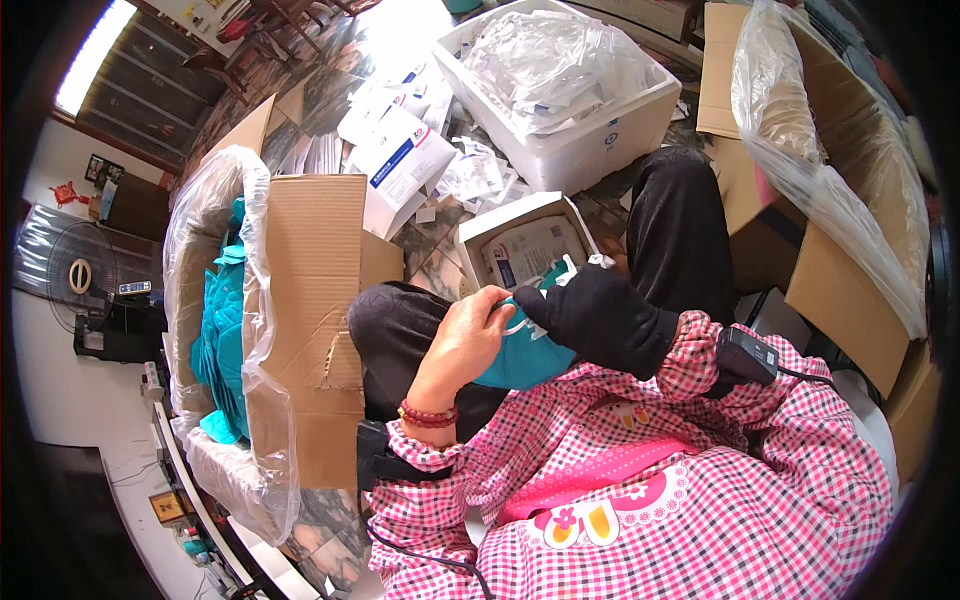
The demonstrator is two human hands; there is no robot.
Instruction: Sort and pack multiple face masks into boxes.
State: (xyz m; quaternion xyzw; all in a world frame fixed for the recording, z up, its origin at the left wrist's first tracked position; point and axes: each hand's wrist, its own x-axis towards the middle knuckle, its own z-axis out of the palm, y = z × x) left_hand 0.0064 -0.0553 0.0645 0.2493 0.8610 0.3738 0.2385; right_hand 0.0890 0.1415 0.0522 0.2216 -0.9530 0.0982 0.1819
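Observation:
Over my lap I hold a teal face mask [525, 362] with white loops. My bare left hand [468, 340], with red beads at the wrist, pinches its upper left edge between thumb and fingers. A black glove covers my right hand [605, 318]; its fingers are closed on the mask's upper right side, near the white loops, and its fingertips are partly hidden. Just beyond my hands, a small open white box [584, 212] holds a pale printed packet [530, 250]. More teal masks [222, 330] are heaped in the lined carton [312, 230] on my left.
A white foam box [575, 165] full of clear wrapped packets [560, 65] stands ahead. Left of it lie white printed boxes [410, 165] and loose packets [480, 172] on the patterned floor. Another plastic-lined carton [850, 300] stands at my right. A fan [78, 275] is far left.

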